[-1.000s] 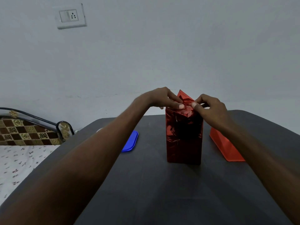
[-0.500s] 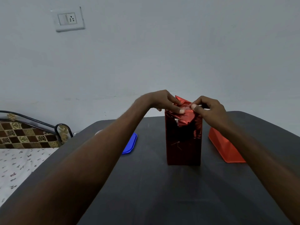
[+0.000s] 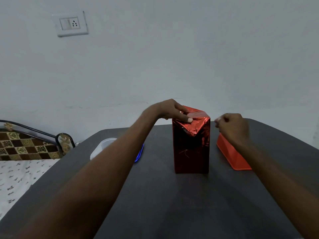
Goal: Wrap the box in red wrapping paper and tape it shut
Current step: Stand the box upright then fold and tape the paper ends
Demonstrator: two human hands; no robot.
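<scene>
A tall box wrapped in shiny red paper [image 3: 191, 147] stands upright in the middle of the dark table [image 3: 172, 204]. Its top flaps are folded down, and a pointed flap hangs over the near face. My left hand [image 3: 172, 111] rests on the box's top, fingers pressing the folded paper flat at the near left corner. My right hand [image 3: 231, 125] hovers just right of the box, apart from it, blurred, with its fingers curled together. Whether it pinches a small piece of tape I cannot tell.
An orange tray [image 3: 231, 156] lies on the table right of the box, under my right wrist. A clear plastic container [image 3: 101, 147] and a blue lid [image 3: 139, 152] sit to the left, partly behind my left forearm. A bed [image 3: 20, 169] adjoins the table's left edge.
The raised paper point on top has been folded flat. My right hand has let go of the paper and drawn away to the right. My left hand stays pressing the top.
</scene>
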